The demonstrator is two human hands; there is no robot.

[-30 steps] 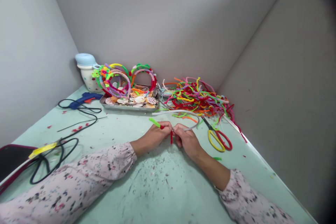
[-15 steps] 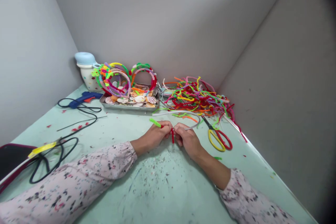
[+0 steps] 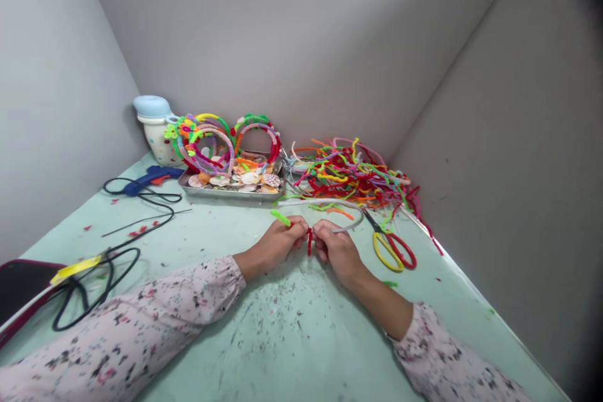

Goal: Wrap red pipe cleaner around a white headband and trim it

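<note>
Above the middle of the table, my left hand [image 3: 281,242] is closed around a thin headband [image 3: 360,217], near its end wrapped in bright green pipe cleaner [image 3: 281,218]. Some red wrapping shows by the thumb. My right hand [image 3: 338,250] pinches close beside it, fingertips almost touching those of the left. Between the two hands a short red pipe cleaner [image 3: 309,244] hangs down. The bare pale part of the headband curves out behind my right hand and back to the left. My fingers hide the exact spot where the red strand meets the band.
Scissors [image 3: 396,251] with yellow and red handles lie to the right. Behind are a tangled pile of pipe cleaners [image 3: 348,176] and a metal tray [image 3: 230,195] of shells with wrapped headbands. At left are a blue glue gun [image 3: 151,180], black cable [image 3: 113,282] and lidded white container [image 3: 160,138].
The curved bare part of the headband and its green end have shifted slightly to the right. The hanging red strand has tilted a little; both hands keep nearly the same place.
</note>
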